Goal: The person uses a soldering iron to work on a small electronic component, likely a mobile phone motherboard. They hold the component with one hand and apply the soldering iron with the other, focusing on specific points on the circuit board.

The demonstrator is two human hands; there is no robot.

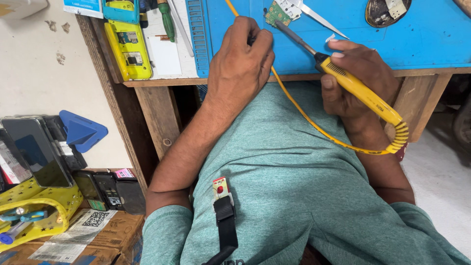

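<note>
We see the fingers of the right hand (360, 81) closed around the yellow handle of a soldering iron (355, 88), thumb on top, the dark metal shaft running up and left so that its tip meets a small green circuit board (275, 13). The fingers of the left hand (243, 61) are curled down onto the blue mat (417, 34) just beside that board; they seem to pinch something dark and thin, but we cannot tell what it is, nor whether they press on the board itself. The board lies near the far edge of the mat, between the two hands, with a pair of metal tweezers (319, 18) just to its right.

From the iron's coiled rear end a yellow cable (314, 125) loops across our green shirt (294, 196) and runs back up under the left hand. The mat covers a wooden table (147, 98). To the left of the mat lie a yellow phone housing (128, 49) and a green-handled screwdriver (167, 19). Lower left, apart from the table, a yellow tray (44, 206) and several dark phones (103, 189) rest on cardboard.
</note>
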